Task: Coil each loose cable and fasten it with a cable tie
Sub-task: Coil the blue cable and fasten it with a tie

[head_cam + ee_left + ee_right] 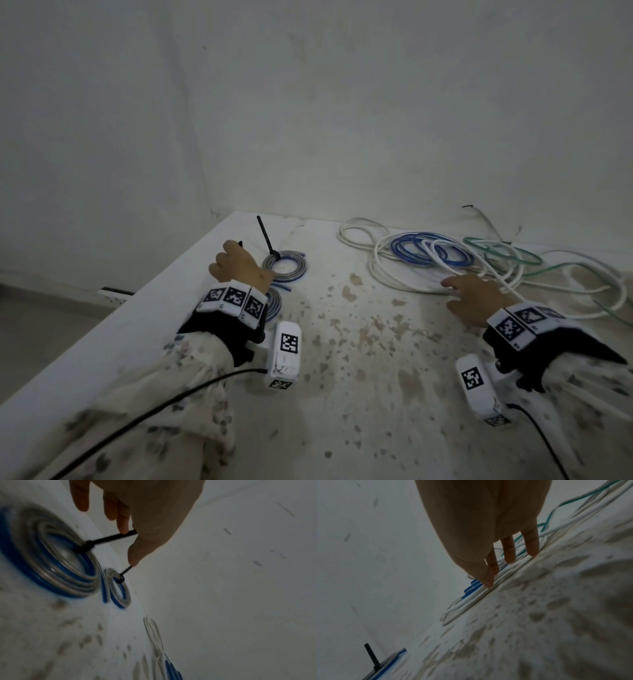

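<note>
White cable (404, 284) under flat right hand (479, 301)

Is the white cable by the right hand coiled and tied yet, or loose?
Loose. The white cable sprawls in untied loops, tangled with blue and green cables; the right hand rests open on it.

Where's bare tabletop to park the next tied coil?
Free: the stained tabletop between the left hand and right hand, running toward the near edge. Crowded: loose cables at far right; two tied coils by the left edge.
</note>
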